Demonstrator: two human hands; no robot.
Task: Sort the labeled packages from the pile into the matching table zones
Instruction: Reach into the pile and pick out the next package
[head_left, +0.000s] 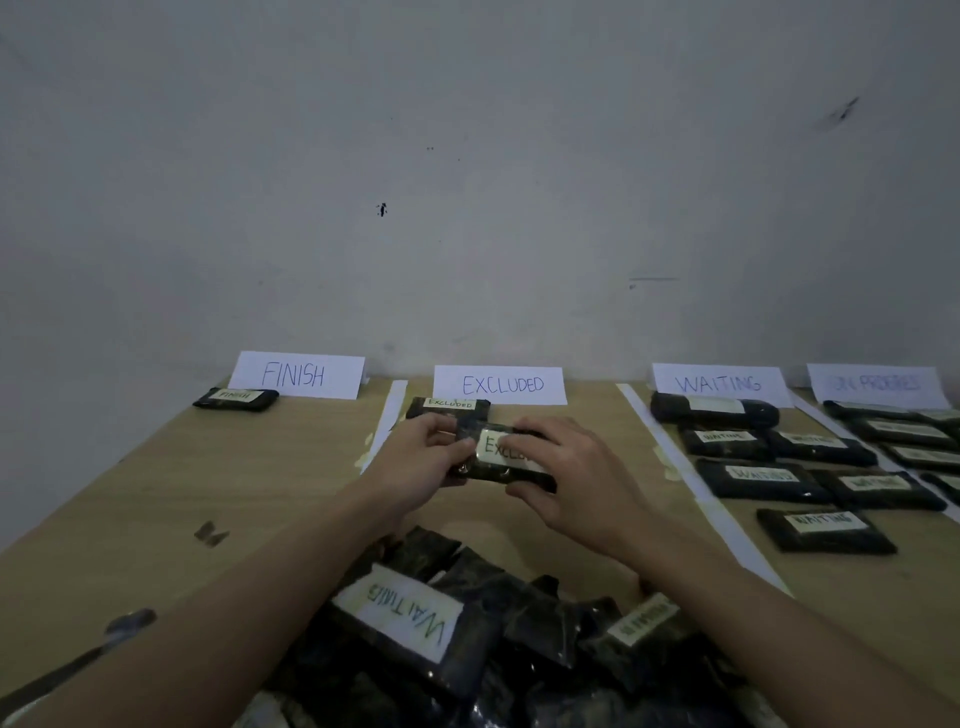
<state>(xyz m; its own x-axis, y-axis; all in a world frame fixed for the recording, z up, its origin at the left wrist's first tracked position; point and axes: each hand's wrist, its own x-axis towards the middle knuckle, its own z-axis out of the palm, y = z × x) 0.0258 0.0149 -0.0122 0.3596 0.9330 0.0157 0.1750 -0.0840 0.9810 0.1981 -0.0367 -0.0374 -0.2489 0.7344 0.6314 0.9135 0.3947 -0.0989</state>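
Both hands — left hand (423, 457), right hand (576, 486) — grip "EXCL…" package (501, 457).

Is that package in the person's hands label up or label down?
Label up: the held package shows its white label reading "EXCL", partly covered by the right hand.

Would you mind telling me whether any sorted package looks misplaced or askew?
Nothing looks misplaced. The lone package by the FINISH sign reads FINISH, and the WAITING packages lie in their own zone. The left hand and right hand hold an EXCLUDED package over the EXCLUDED zone.
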